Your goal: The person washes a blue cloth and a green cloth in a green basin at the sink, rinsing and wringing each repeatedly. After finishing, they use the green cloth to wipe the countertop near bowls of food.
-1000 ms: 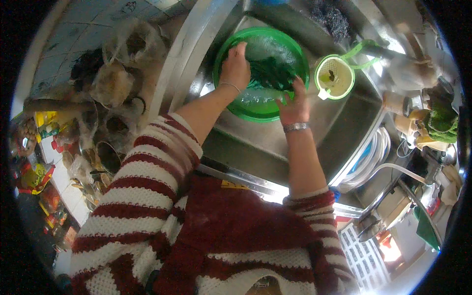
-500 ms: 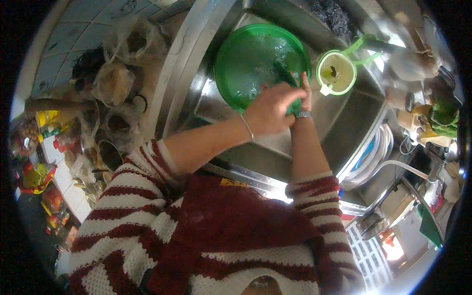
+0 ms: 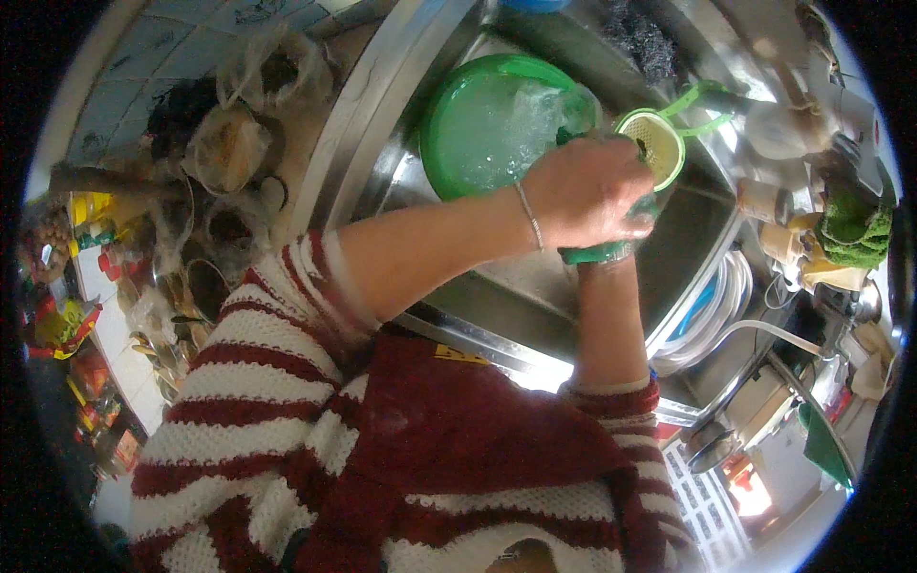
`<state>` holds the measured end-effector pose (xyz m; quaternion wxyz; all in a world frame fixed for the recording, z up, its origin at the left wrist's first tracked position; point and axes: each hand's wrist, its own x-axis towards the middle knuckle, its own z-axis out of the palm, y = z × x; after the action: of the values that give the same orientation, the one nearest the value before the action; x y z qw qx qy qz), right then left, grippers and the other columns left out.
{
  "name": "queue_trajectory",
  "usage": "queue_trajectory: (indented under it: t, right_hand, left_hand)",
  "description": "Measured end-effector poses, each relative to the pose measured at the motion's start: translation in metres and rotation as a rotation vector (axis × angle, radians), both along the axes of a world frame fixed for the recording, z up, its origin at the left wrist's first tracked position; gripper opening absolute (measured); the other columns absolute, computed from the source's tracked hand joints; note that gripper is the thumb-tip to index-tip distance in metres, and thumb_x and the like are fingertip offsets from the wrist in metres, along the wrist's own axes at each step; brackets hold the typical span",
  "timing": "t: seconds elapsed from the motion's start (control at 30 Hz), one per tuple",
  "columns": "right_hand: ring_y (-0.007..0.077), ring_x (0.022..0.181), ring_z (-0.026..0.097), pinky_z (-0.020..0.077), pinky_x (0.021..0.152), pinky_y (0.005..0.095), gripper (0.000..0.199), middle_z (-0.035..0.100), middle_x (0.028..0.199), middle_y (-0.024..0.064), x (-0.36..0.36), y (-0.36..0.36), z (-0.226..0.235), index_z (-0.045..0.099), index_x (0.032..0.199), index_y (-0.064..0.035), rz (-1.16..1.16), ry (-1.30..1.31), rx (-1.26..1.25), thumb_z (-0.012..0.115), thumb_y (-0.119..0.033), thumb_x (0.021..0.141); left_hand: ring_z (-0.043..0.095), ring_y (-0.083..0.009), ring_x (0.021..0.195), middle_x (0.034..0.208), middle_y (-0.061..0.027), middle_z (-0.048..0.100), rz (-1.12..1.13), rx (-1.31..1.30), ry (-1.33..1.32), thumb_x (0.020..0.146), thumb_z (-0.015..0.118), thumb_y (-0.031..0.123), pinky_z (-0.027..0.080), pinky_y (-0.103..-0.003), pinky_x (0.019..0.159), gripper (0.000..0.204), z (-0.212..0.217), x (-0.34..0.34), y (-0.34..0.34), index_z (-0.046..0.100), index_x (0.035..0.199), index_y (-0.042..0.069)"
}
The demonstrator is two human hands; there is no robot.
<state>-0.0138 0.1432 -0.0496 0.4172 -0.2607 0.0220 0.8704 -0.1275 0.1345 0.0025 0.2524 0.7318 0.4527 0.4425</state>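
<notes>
In the sink, a green plastic basin [image 3: 432, 143] holds cloudy, sudsy water. Over its right side, my left hand [image 3: 585, 186] is closed on a wet green rubber glove [image 3: 597, 254]. The glove's cuff circles my right wrist, over a metal band. My right hand is mostly hidden under the glove and behind my left hand, so its fingers cannot be made out. A light green strainer [image 3: 673, 158] with dark bits inside stands just beyond my hands.
The steel sink [image 3: 516, 304] surrounds the basin. A coiled white hose [image 3: 740, 306] lies along its right side, near a green cloth [image 3: 853, 229]. Plastic bags [image 3: 229, 153] and jars crowd the left counter. Part of a blue container [image 3: 535, 4] shows at the far edge.
Both hands have moved right, from over the basin towards the strainer. The green glove now reaches round my right wrist, where bare skin and the metal band showed before.
</notes>
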Motion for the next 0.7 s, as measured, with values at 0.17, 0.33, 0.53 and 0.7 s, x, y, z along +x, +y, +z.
queue_trajectory:
  t: [0.17, 0.33, 0.53, 0.7]
  right_hand:
    - [0.0241, 0.105, 0.059, 0.0523, 0.087, 0.0384, 0.039, 0.057, 0.123, 0.0088, -0.011, -0.003, 0.007, 0.057, 0.118, -0.0141, 0.007, -0.062, -0.001, 0.053, -0.044, 0.093]
    - [0.0210, 0.084, 0.063, 0.0534, 0.075, 0.0378, 0.020, 0.064, 0.092, 0.0061, -0.019, -0.016, 0.004, 0.059, 0.106, -0.0108, 0.004, -0.277, -0.161, 0.051, -0.025, 0.093]
    - [0.0262, 0.117, 0.051, 0.0422, 0.098, 0.0435, 0.034, 0.057, 0.122, 0.0107, -0.014, -0.014, -0.016, 0.056, 0.122, -0.0083, -0.086, -0.795, -0.067, 0.058, -0.020, 0.090]
    - [0.0258, 0.136, 0.030, 0.0218, 0.111, 0.0487, 0.052, 0.039, 0.146, 0.0073, -0.016, -0.019, -0.053, 0.044, 0.137, -0.0079, 0.004, -0.833, 0.023, 0.058, -0.031, 0.092]
  left_hand:
    - [0.063, -0.0359, 0.073, 0.079, -0.0158, 0.064, 0.190, -0.049, -0.053, 0.073, 0.070, 0.031, 0.051, -0.044, 0.068, 0.027, -0.026, -0.011, 0.031, 0.067, 0.085, 0.007]
    - [0.061, -0.0415, 0.082, 0.087, -0.0192, 0.064, 0.206, -0.076, -0.034, 0.085, 0.055, 0.027, 0.051, -0.047, 0.073, 0.023, -0.102, -0.054, 0.038, 0.063, 0.086, 0.005]
    - [0.045, -0.0445, 0.117, 0.129, -0.0221, 0.044, 0.239, -0.400, 0.409, 0.086, 0.058, 0.017, 0.047, -0.049, 0.089, 0.025, -0.179, -0.086, 0.011, 0.057, 0.110, 0.007]
    - [0.026, -0.0467, 0.135, 0.149, -0.0173, 0.022, 0.555, -0.702, 0.517, 0.087, 0.058, 0.015, 0.043, -0.051, 0.101, 0.050, -0.182, -0.043, -0.016, 0.044, 0.135, 0.016]
